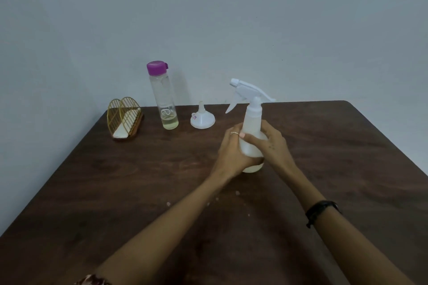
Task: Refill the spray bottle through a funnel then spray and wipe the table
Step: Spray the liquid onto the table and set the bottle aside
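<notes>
- The spray bottle (252, 136) stands upright on the dark wooden worktop (115, 192), right of centre, its trigger head still on and nozzle pointing left.
- Both hands wrap its white body: the left hand (231, 152) from the left, the right hand (274, 143) from the right, fingers closed on it.
- Far left, near the wall, sit a wire napkin holder (124, 118), a purple-capped water bottle (163, 97) and an upturned funnel (202, 118), all apart from each other.
- The near half and the right side, out to the rounded far-right corner, lie open.
</notes>
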Demonstrator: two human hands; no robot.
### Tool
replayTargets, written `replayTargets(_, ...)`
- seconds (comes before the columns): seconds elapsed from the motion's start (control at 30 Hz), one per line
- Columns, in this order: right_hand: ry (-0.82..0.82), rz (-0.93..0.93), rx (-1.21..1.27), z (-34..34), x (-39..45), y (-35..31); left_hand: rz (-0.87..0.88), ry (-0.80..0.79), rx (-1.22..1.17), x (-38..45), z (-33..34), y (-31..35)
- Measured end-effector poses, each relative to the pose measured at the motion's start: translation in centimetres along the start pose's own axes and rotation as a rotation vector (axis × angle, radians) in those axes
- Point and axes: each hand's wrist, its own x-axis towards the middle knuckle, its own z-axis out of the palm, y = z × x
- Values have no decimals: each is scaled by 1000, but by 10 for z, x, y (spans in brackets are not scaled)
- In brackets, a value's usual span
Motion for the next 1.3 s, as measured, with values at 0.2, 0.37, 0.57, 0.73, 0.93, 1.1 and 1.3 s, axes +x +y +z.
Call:
replayTargets(0.2,-60,-44,-36,1,78,22,13,41,35,75,12,-26)
replayTargets(0.37,-64,-74,-91,6,131,32,7,60,40,128,16,-44)
replayTargets(0.57,-92,-60,-113,6,178,41,26,56,58,172,18,-57)
replayTargets(0.73,-115,-17,-85,1,201,45,0,52,63,195,25,-61)
replayTargets(0.93,-135,4,-72,-1,208,48,26,36,73,197,26,-62)
replayTargets(1.1,-112,45,-204,1,199,46,8,39,39,174,11,-65)
replayTargets(1.3,383,-77,-91,42,128,42,-2,70,-33,97,-32,-57)
